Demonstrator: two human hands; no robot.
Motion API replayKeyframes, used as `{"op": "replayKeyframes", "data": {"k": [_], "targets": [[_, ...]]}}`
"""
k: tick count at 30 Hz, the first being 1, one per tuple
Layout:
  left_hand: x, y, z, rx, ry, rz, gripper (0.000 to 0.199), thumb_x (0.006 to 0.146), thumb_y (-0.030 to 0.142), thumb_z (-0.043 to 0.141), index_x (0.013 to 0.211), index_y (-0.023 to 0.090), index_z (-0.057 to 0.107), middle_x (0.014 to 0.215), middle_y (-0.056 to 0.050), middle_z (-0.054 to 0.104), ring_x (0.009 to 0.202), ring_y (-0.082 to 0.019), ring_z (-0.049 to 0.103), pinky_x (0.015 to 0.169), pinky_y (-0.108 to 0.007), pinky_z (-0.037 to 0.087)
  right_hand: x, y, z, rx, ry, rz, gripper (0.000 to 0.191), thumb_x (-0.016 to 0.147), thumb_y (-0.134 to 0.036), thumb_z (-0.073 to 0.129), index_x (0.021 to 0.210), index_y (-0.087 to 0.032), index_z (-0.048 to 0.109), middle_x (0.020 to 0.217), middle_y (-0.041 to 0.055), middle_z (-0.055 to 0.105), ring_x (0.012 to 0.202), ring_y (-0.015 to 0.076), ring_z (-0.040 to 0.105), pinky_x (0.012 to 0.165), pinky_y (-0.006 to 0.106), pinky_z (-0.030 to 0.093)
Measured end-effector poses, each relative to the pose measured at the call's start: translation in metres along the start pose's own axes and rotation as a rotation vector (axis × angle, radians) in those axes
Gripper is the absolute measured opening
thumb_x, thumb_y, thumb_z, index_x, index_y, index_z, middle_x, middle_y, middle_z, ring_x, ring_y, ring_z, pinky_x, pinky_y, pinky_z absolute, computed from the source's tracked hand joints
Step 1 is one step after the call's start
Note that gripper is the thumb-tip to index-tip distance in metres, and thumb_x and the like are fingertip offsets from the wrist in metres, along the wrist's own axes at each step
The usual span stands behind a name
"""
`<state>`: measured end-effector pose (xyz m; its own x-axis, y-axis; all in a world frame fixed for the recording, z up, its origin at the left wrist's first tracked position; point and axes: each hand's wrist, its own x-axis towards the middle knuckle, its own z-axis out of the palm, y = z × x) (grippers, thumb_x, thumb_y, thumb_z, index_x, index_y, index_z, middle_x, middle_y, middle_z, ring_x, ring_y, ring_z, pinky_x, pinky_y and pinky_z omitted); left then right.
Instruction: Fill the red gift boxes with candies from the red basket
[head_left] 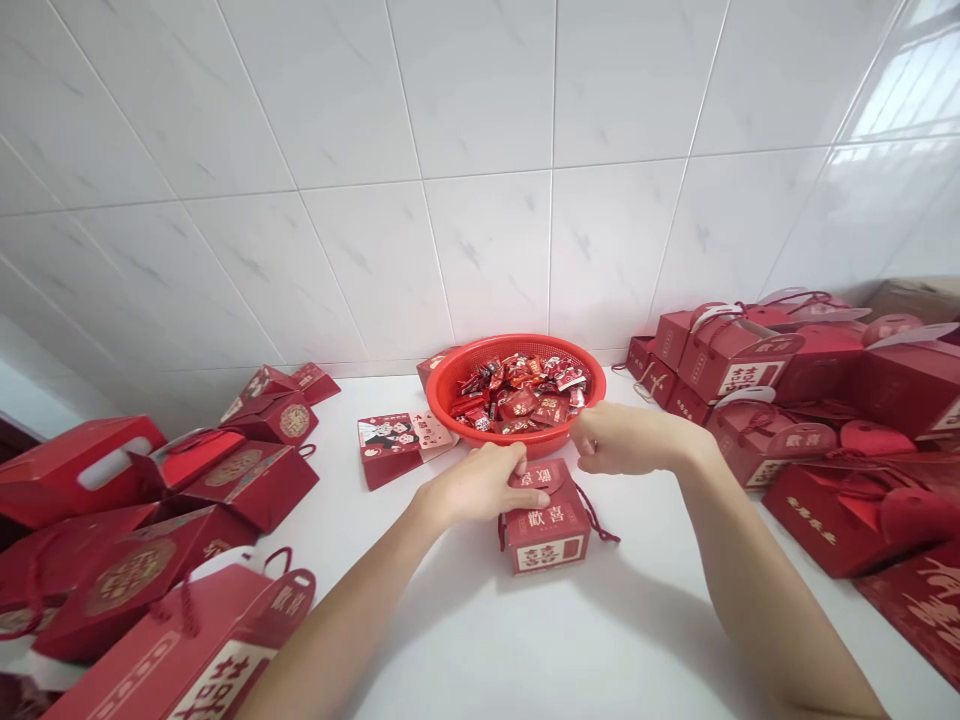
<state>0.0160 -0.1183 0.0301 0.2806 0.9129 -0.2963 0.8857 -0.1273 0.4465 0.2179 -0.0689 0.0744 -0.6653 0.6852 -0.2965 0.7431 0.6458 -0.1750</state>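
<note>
A small red gift box (551, 520) with white double-happiness print stands on the white table in front of me. A dark red cord hangs down at its sides. My left hand (487, 485) grips the box from the left, its thumb lying across the top flaps and the other fingers partly hidden behind. Just right of the box and above the table, my right hand (626, 437) is closed, fingers curled in; whether anything is inside cannot be seen. It overlaps the front right rim of a red plastic basket (442, 385), which holds many wrapped candies (525, 395).
Red gift boxes (247, 470) crowd the table's left side. More boxes (739, 360) are stacked on the right. A red box with cartoon figures (397, 440) lies left of the basket. A tiled wall (487, 250) rises behind the white table (510, 650).
</note>
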Motion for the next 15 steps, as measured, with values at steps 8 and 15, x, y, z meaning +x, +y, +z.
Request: {"op": "replayKeyframes", "data": {"k": [8, 15], "targets": [[0.0, -0.004, -0.006, 0.031, -0.014, -0.051, 0.042, 0.079, 0.057, 0.063, 0.078, 0.021, 0.043, 0.082, 0.0, 0.051, 0.071, -0.016, 0.05, 0.054, -0.027, 0.029, 0.034, 0.015, 0.012, 0.151, -0.257, -0.28, 0.013, 0.075, -0.018, 0.062, 0.065, -0.014, 0.068, 0.058, -0.0037, 0.052, 0.058, 0.0104, 0.044, 0.055, 0.024, 0.032], [-0.006, -0.009, -0.013, 0.107, 0.025, -0.138, 0.046, 0.074, 0.062, 0.064, 0.073, 0.021, 0.042, 0.082, -0.001, 0.053, 0.074, -0.018, 0.051, 0.055, -0.028, 0.031, 0.061, 0.023, 0.025, 0.363, -0.353, -0.393, 0.022, 0.07, -0.033, 0.075, 0.073, -0.011, 0.073, 0.069, -0.0003, 0.066, 0.068, 0.0124, 0.058, 0.062, 0.022, 0.041]]}}
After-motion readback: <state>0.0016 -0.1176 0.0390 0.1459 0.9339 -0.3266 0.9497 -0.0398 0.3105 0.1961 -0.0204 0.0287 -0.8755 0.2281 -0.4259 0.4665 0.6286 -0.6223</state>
